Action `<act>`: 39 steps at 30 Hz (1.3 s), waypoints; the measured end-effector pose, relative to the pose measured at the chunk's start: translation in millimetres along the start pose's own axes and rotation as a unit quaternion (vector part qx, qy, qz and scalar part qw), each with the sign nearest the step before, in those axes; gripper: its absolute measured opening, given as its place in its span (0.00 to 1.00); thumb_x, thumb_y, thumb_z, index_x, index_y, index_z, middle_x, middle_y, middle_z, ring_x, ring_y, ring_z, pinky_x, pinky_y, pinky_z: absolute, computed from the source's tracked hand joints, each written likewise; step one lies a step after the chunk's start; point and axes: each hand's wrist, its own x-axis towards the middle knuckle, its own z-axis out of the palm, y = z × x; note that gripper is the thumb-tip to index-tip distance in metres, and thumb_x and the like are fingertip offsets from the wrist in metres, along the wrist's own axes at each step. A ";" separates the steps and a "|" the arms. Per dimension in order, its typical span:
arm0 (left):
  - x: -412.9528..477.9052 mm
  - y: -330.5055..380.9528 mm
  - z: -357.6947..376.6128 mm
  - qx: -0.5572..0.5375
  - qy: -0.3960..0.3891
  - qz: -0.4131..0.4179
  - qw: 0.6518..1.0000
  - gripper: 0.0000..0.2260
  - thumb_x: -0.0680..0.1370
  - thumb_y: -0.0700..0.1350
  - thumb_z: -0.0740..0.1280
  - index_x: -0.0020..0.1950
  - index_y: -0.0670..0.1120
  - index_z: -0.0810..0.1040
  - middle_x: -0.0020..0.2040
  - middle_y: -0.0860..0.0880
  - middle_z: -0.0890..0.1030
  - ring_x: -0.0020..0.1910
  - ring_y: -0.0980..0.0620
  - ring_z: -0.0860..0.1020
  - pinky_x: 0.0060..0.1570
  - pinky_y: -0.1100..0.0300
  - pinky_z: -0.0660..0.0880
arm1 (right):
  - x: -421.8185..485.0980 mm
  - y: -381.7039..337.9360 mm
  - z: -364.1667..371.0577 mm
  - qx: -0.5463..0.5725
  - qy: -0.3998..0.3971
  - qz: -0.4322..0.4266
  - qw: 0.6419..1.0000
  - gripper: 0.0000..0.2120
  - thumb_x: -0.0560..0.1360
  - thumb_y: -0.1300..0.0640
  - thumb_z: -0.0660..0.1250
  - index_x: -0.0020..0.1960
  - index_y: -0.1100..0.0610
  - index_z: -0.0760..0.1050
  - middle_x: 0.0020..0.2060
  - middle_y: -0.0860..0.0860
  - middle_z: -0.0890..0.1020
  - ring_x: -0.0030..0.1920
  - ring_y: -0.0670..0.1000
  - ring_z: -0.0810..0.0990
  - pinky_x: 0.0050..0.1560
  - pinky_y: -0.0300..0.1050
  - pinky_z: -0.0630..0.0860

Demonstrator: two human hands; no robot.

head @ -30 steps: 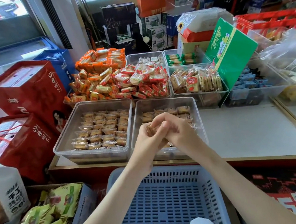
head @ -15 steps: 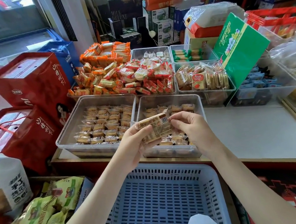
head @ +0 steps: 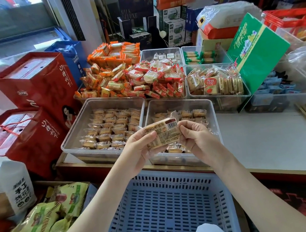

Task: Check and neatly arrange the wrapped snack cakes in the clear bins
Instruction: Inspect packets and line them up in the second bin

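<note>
A wrapped snack cake (head: 163, 134), printed back side with a barcode facing me, is held up between both hands over the near edge of the right clear bin (head: 214, 119). My left hand (head: 140, 152) grips its left end and my right hand (head: 196, 139) pinches its right end. That bin holds a loose layer of similar cakes. The left clear bin (head: 73, 134) holds several tidy rows of wrapped cakes (head: 111, 129).
A blue slotted basket (head: 166, 211) sits below my arms. Behind the bins lie piles of orange and red snack packs (head: 130, 80), more clear bins and a green box (head: 256, 51). Red gift boxes (head: 33, 88) stand left; a white counter (head: 268, 139) lies right.
My hands, clasped together over the right bin a second ago, have drawn apart and lifted a cake, now held flat with its printed label toward me.
</note>
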 end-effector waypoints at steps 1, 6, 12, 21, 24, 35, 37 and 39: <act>1.0 0.0 -0.3 0.003 0.007 -0.003 1.000 0.17 0.75 0.39 0.65 0.63 0.36 0.74 0.58 0.37 0.81 0.57 0.42 0.81 0.55 0.49 0.79 | 2.2 1.4 -1.2 -0.002 0.005 0.001 1.000 0.12 0.78 0.70 0.59 0.41 0.61 0.78 0.38 0.56 0.81 0.33 0.46 0.75 0.36 0.35 0.77; 6.5 1.7 -3.4 0.044 0.069 -0.025 0.996 0.22 0.73 0.41 0.68 0.65 0.35 0.72 0.60 0.37 0.81 0.59 0.41 0.80 0.55 0.48 0.78 | 12.4 8.6 -4.6 -0.401 0.111 -0.105 0.903 0.07 0.77 0.65 0.66 0.52 0.55 0.76 0.45 0.49 0.81 0.43 0.45 0.78 0.47 0.37 0.77; 17.1 -3.3 -5.4 0.077 0.073 -0.025 0.994 0.14 0.80 0.43 0.61 0.63 0.39 0.74 0.59 0.38 0.80 0.58 0.44 0.80 0.53 0.54 0.81 | 15.3 23.2 12.4 -0.633 0.079 -0.300 0.709 0.13 0.76 0.62 0.67 0.61 0.60 0.77 0.54 0.53 0.79 0.54 0.49 0.76 0.56 0.35 0.70; 47.6 1.4 -18.8 0.193 0.060 -0.026 0.979 0.13 0.84 0.43 0.56 0.66 0.48 0.74 0.54 0.45 0.82 0.50 0.50 0.80 0.48 0.59 0.79 | 48.6 44.6 14.5 -0.641 0.050 -0.179 0.745 0.35 0.73 0.46 0.71 0.74 0.57 0.61 0.68 0.53 0.69 0.69 0.52 0.65 0.66 0.42 0.65; 62.5 0.7 -29.9 0.230 0.045 -0.042 0.971 0.16 0.84 0.44 0.57 0.71 0.51 0.69 0.57 0.49 0.82 0.58 0.52 0.80 0.57 0.57 0.78 | 66.9 44.7 10.0 -0.593 0.074 -0.159 0.786 0.31 0.73 0.48 0.71 0.70 0.55 0.62 0.60 0.51 0.74 0.58 0.50 0.74 0.55 0.38 0.75; 132.8 -20.9 -109.6 0.762 0.072 -0.020 0.644 0.29 0.84 0.52 0.55 0.81 0.50 0.44 0.81 0.46 0.44 0.79 0.48 0.39 0.76 0.45 0.39 | 171.2 32.4 -45.8 -0.532 0.091 0.000 0.842 0.21 0.79 0.56 0.66 0.70 0.50 0.67 0.57 0.47 0.75 0.57 0.48 0.73 0.55 0.41 0.68; 143.6 -23.5 -116.6 0.771 0.057 -0.025 0.634 0.30 0.84 0.53 0.55 0.80 0.50 0.42 0.80 0.45 0.41 0.78 0.48 0.37 0.76 0.44 0.38 | 188.8 40.1 -51.5 -0.559 0.058 -0.004 0.827 0.20 0.78 0.57 0.66 0.68 0.49 0.69 0.56 0.47 0.76 0.57 0.48 0.74 0.55 0.39 0.68; 153.7 -26.3 -123.3 0.781 0.043 -0.032 0.622 0.30 0.84 0.53 0.55 0.80 0.52 0.41 0.80 0.45 0.40 0.78 0.48 0.36 0.76 0.45 0.36 | 203.6 51.5 -59.2 -0.604 0.019 -0.003 0.796 0.20 0.78 0.61 0.66 0.69 0.52 0.69 0.58 0.48 0.76 0.58 0.48 0.74 0.55 0.36 0.67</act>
